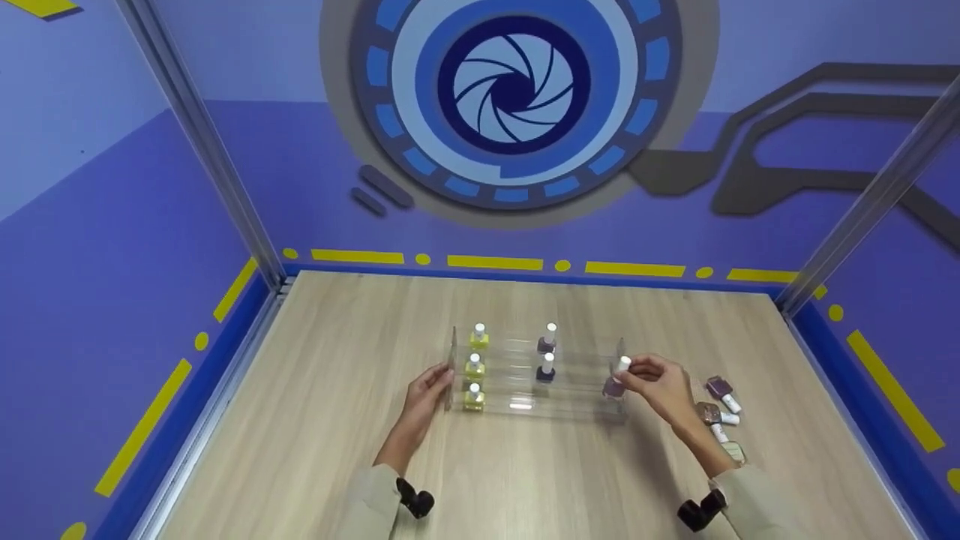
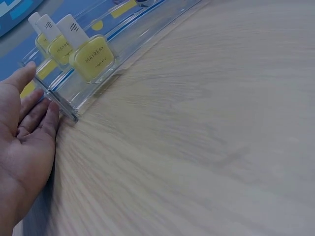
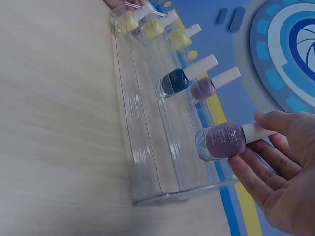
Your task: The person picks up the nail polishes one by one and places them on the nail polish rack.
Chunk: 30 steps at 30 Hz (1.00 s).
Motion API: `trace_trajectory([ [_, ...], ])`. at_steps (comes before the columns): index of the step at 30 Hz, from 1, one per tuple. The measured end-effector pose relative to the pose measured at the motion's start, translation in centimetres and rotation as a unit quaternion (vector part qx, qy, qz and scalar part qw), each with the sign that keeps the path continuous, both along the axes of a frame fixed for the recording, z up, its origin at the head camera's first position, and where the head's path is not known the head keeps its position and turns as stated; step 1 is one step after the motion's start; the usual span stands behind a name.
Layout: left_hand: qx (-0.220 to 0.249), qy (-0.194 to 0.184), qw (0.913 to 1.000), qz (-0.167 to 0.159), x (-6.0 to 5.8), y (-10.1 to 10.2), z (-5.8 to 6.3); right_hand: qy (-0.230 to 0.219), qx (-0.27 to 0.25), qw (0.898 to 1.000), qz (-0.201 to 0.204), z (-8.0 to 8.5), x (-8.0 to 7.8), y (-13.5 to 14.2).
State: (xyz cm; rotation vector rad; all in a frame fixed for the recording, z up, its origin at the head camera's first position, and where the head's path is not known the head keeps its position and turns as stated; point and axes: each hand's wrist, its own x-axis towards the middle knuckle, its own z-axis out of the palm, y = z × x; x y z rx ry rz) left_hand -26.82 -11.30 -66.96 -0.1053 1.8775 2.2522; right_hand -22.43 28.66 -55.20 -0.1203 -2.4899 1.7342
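Observation:
A clear tiered rack [image 1: 517,406] stands on the table with nail polish bottles on its tiers. Its left column holds yellow bottles [image 2: 93,58], one per tier. Farther along are a dark bottle [image 3: 175,82] and a mauve bottle [image 3: 203,89] behind it. My right hand [image 1: 664,386] pinches another mauve nail polish bottle [image 3: 224,141] by its white cap, over the rack's right end; whether its base touches a tier, I cannot tell. At the rack's left side panel [image 2: 58,101], my left hand [image 1: 424,397] touches with relaxed fingers, thumb at the panel's upper edge.
To the right of the rack, several loose bottles lie on the table [image 1: 315,420]: a purple one [image 1: 719,387], a brown glittery one [image 1: 708,412] and a pale greenish one [image 1: 733,451]. Blue printed walls [image 1: 300,172] close in the back and sides.

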Motion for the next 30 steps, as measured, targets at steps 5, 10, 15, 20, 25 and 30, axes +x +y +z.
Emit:
trace_trajectory([
  [5, 0.000, 0.001, 1.0000, -0.001, -0.2, 0.0, 0.0, 0.006, 0.007, 1.000, 0.023, -0.1, -0.6, -0.9],
  [10, -0.001, -0.005, 1.0000, 0.001, -0.3, 0.1, 0.3, 0.007, 0.020, 0.999, 0.047, -0.2, -0.9, -1.9],
  [15, 0.003, -0.001, 1.0000, 0.003, -0.3, 0.1, 0.5, 0.012, 0.023, 0.997, 0.070, -0.4, -1.0, -2.8],
  [20, -0.001, 0.004, 1.0000, 0.008, -0.2, 0.1, 0.3, 0.019, 0.018, 0.996, 0.088, -0.7, -1.0, -3.8],
  [25, -0.003, 0.003, 1.0000, 0.009, 0.1, 0.2, 0.0, 0.034, 0.020, 0.993, 0.112, -1.3, -0.8, -5.0],
  [30, -0.011, 0.004, 0.9999, 0.011, 0.2, 0.3, 0.0, 0.059, 0.013, 0.992, 0.112, -1.8, -0.6, -6.1],
])
